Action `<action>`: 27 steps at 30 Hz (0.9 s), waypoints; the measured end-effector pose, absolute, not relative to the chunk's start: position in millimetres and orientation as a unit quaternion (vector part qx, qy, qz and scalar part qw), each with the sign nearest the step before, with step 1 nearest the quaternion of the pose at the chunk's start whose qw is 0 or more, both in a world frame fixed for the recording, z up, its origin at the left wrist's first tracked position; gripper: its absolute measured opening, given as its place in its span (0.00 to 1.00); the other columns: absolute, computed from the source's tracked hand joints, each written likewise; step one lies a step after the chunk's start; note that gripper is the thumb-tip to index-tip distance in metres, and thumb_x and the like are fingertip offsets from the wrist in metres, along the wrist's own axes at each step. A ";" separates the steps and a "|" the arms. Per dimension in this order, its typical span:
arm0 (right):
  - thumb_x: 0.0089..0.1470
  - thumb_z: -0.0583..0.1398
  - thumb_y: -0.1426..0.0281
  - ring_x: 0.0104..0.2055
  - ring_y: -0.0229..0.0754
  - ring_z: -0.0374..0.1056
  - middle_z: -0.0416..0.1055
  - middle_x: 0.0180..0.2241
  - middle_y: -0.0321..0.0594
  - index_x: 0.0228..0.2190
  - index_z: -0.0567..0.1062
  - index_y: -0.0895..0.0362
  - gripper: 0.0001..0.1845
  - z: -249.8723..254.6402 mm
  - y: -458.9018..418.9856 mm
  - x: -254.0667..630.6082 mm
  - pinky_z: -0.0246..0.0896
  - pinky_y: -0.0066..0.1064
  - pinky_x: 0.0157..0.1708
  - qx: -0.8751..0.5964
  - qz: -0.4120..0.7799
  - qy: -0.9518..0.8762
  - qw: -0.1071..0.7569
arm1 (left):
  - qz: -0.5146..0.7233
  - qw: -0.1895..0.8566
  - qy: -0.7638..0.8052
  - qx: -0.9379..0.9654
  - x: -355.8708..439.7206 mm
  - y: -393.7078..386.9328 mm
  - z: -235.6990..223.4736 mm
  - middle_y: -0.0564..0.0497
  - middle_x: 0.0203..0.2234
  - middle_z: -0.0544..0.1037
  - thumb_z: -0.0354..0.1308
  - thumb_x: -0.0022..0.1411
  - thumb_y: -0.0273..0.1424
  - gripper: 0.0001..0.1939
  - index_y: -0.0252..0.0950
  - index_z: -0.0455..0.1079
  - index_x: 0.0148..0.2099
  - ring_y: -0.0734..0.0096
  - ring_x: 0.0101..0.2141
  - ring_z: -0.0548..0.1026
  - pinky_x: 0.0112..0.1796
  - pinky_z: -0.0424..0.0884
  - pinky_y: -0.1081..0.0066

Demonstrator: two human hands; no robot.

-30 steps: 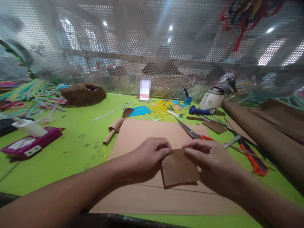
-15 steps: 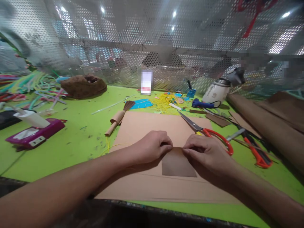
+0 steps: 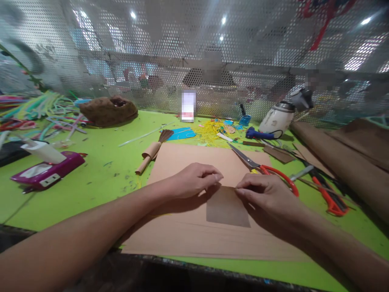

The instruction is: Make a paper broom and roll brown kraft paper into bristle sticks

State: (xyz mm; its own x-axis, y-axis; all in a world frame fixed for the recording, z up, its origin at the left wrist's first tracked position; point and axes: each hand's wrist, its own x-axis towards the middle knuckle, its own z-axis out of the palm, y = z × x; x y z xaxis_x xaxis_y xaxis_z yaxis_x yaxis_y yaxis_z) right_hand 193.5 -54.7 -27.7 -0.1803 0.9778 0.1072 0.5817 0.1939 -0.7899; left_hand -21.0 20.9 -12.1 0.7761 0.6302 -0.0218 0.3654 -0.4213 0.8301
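The small brown paper (image 3: 227, 207) is on the big tan sheet (image 3: 182, 158). Your right hand (image 3: 267, 192) has its grip pinched on one top corner; I can't tell if your left hand (image 3: 194, 180) pinches too. Uneven pulling could crease it. Beyond the tan sheet, a little blue cup (image 3: 244, 120) has something dark (image 3: 242, 109) in it.

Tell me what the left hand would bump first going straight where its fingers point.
Probably the right hand, across the top edge of the brown square, though heights are hard to judge.
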 end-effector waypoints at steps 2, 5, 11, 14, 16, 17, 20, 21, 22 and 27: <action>0.51 0.59 0.75 0.26 0.35 0.65 0.70 0.23 0.33 0.22 0.75 0.56 0.08 -26.1 -55.0 192.5 0.57 0.27 0.27 -0.560 0.294 -0.708 0.314 | 0.154 0.414 0.291 0.849 -19.8 20.2 -17.6 0.50 0.30 0.76 0.52 0.61 0.32 0.12 0.32 0.74 0.38 0.72 0.31 0.71 0.33 0.64 0.74; 0.51 0.59 0.75 0.28 0.36 0.65 0.70 0.24 0.34 0.22 0.75 0.56 0.08 -24.8 -54.5 190.0 0.58 0.28 0.29 -0.556 0.256 -0.736 0.290 | 0.174 0.347 0.278 0.878 -17.6 19.4 -24.1 0.52 0.28 0.75 0.55 0.58 0.28 0.07 0.33 0.75 0.34 0.74 0.31 0.71 0.33 0.64 0.75; 0.54 0.58 0.74 0.33 0.39 0.66 0.70 0.29 0.37 0.28 0.77 0.56 0.07 -28.5 -51.8 186.2 0.59 0.31 0.33 -0.512 0.209 -0.795 0.251 | 0.153 0.243 0.224 0.931 -14.5 17.1 -24.9 0.51 0.26 0.73 0.56 0.59 0.26 0.07 0.32 0.75 0.33 0.73 0.31 0.69 0.33 0.63 0.76; 0.55 0.58 0.74 0.33 0.39 0.66 0.70 0.28 0.38 0.28 0.77 0.56 0.07 -30.0 -49.7 185.4 0.59 0.32 0.33 -0.505 0.210 -0.801 0.243 | 0.153 0.221 0.219 0.938 -14.0 17.0 -25.7 0.51 0.26 0.72 0.55 0.60 0.27 0.07 0.33 0.75 0.33 0.73 0.31 0.69 0.33 0.63 0.76; 0.54 0.58 0.74 0.33 0.39 0.66 0.70 0.28 0.38 0.28 0.77 0.57 0.07 -30.9 -47.7 184.7 0.59 0.31 0.33 -0.496 0.216 -0.803 0.250 | 0.150 0.213 0.219 0.940 -13.9 17.5 -26.8 0.51 0.26 0.72 0.55 0.60 0.27 0.07 0.34 0.74 0.34 0.72 0.31 0.69 0.33 0.63 0.75; 0.54 0.59 0.74 0.33 0.39 0.66 0.70 0.28 0.38 0.28 0.77 0.57 0.07 -31.5 -46.7 184.4 0.60 0.31 0.33 -0.489 0.218 -0.805 0.255 | 0.148 0.211 0.219 0.941 -13.8 17.8 -27.4 0.51 0.27 0.72 0.55 0.60 0.27 0.06 0.34 0.74 0.34 0.72 0.32 0.69 0.34 0.63 0.75; 0.54 0.59 0.76 0.32 0.38 0.66 0.69 0.28 0.38 0.27 0.75 0.58 0.06 -32.8 -44.2 183.8 0.60 0.30 0.32 -0.467 0.214 -0.815 0.268 | 0.139 0.207 0.217 0.944 -13.4 18.2 -28.1 0.51 0.28 0.72 0.55 0.60 0.28 0.06 0.34 0.73 0.35 0.71 0.32 0.69 0.34 0.63 0.74; 0.54 0.59 0.76 0.32 0.38 0.65 0.69 0.27 0.38 0.27 0.75 0.58 0.06 -32.9 -43.7 183.8 0.59 0.30 0.32 -0.460 0.209 -0.820 0.269 | 0.138 0.205 0.216 0.945 -13.3 18.1 -28.1 0.51 0.28 0.72 0.55 0.61 0.28 0.06 0.34 0.73 0.35 0.71 0.33 0.69 0.34 0.63 0.73; 0.54 0.58 0.76 0.32 0.38 0.65 0.69 0.28 0.38 0.27 0.75 0.58 0.06 -32.7 -43.6 183.8 0.59 0.30 0.32 -0.455 0.204 -0.824 0.268 | 0.137 0.200 0.215 0.946 -13.1 17.8 -27.9 0.51 0.28 0.72 0.54 0.61 0.28 0.06 0.34 0.73 0.35 0.71 0.33 0.69 0.34 0.63 0.73; 0.54 0.58 0.76 0.32 0.38 0.64 0.68 0.28 0.38 0.27 0.72 0.58 0.05 -30.3 -44.2 185.4 0.58 0.30 0.31 -0.453 0.190 -0.835 0.248 | 0.138 0.181 0.195 0.954 -13.6 16.2 -26.3 0.50 0.29 0.70 0.51 0.62 0.26 0.07 0.33 0.71 0.34 0.70 0.33 0.67 0.34 0.63 0.72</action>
